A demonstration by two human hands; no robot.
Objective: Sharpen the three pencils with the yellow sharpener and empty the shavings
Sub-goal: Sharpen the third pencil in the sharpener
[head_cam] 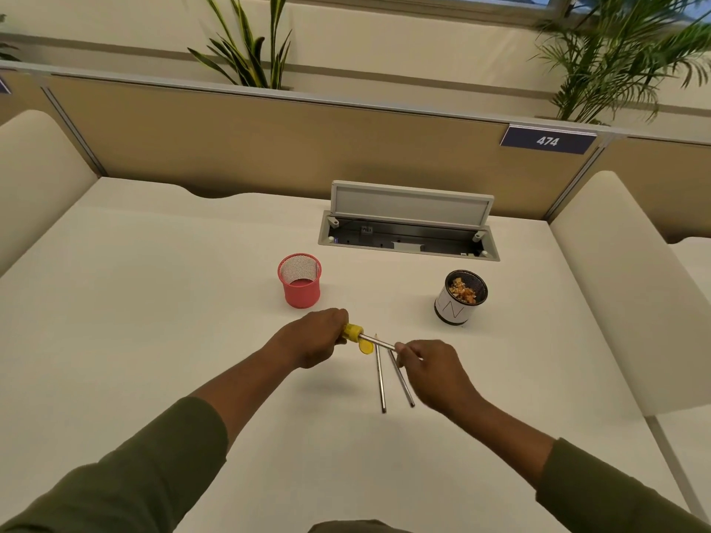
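Observation:
My left hand (pixel 313 342) grips the yellow sharpener (pixel 352 332) just above the white table (pixel 154 340). Its round yellow lid (pixel 366 347) hangs open below it. A grey pencil (pixel 379 342) is pushed into the sharpener, and my right hand (pixel 433 373) pinches the pencil's other end. Two more grey pencils lie on the table under my hands: one (pixel 380 382) points away from me with a sharp tip, the other (pixel 402 380) slants beside it. A white and black cup (pixel 456 307) at the right holds pencil shavings.
A pink mesh cup (pixel 300 288) stands empty behind my left hand. An open cable hatch (pixel 409 232) sits in the table farther back. Cream side panels (pixel 623 294) flank the desk, and a tan partition (pixel 269 148) closes the back.

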